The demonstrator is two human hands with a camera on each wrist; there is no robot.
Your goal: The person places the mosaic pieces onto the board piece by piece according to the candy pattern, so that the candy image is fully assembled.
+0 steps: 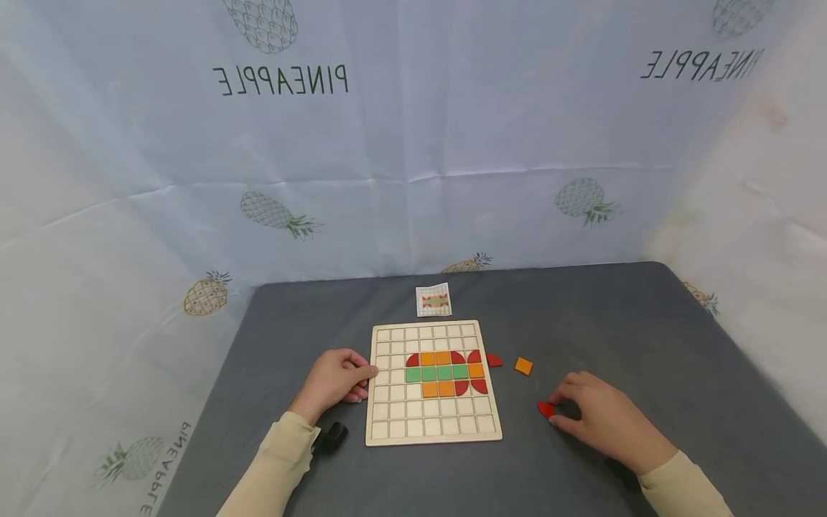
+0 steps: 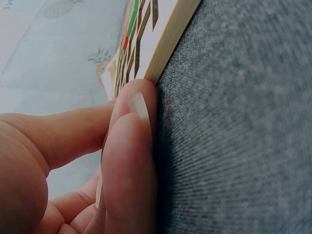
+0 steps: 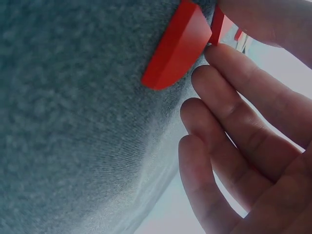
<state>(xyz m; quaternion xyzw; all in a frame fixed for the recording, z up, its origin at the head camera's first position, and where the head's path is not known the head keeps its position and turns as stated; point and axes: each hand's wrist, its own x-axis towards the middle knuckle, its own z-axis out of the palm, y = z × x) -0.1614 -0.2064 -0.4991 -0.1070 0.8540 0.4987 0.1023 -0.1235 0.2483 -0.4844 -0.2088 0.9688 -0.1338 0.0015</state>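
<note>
A wooden grid board [image 1: 433, 409] lies on the table, with green, orange and red tiles in its middle rows. At its left edge is my left hand [image 1: 336, 377], thumb and fingers holding the rim; in the left wrist view the fingertips meet the board's side [image 2: 168, 44]. Right of the board, my right hand [image 1: 601, 416] pinches a red curved tile [image 1: 545, 409] at the tabletop between thumb and index finger. The right wrist view shows a red tile [image 3: 178, 48] close up by the fingertips and more red behind it, partly hidden by the thumb.
Behind the board lies a small pattern card [image 1: 433, 300]. A loose orange square tile [image 1: 523, 366] and a red tile [image 1: 494, 360] are right of the board, the red one at its edge. A black object [image 1: 332, 436] is by the left wrist. Pineapple-print cloth [image 1: 413, 215] surrounds the grey table [image 1: 323, 316].
</note>
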